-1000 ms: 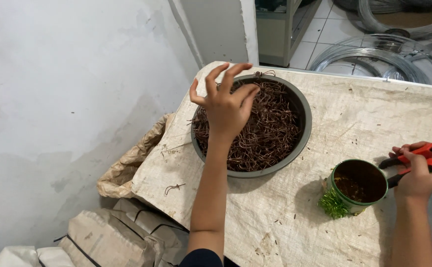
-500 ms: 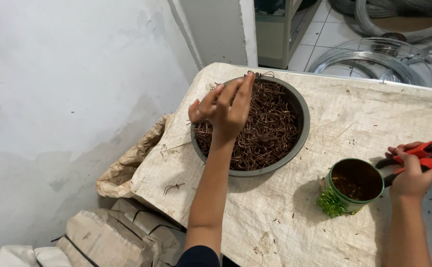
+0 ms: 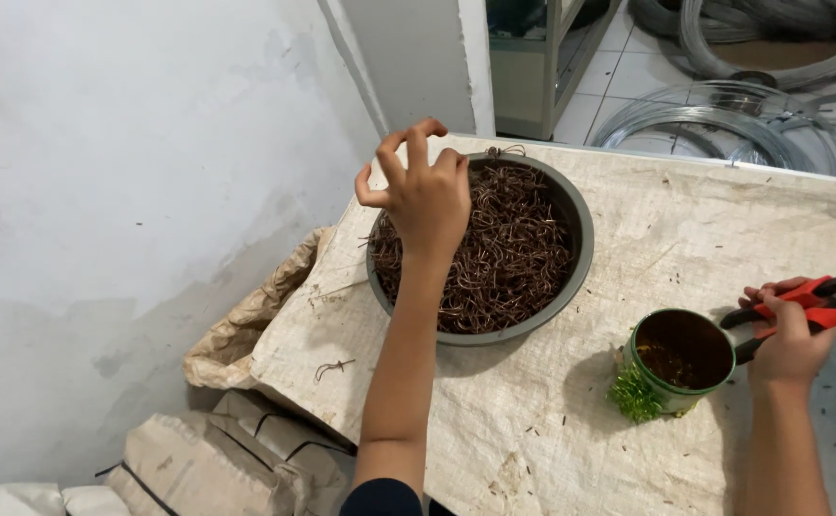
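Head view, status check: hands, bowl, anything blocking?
Left hand over bowl of brown wire bits, fingers curled. Right hand grips red-handled pliers beside green cup. Nothing blocking.

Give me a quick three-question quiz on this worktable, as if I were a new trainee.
1. True or false: the left hand is above the grey bowl of brown wire bits.
2. What does the right hand grip?
A. red-handled pliers
B. a spoon
3. What stands beside the right hand?

Key:
1. True
2. A
3. A green can
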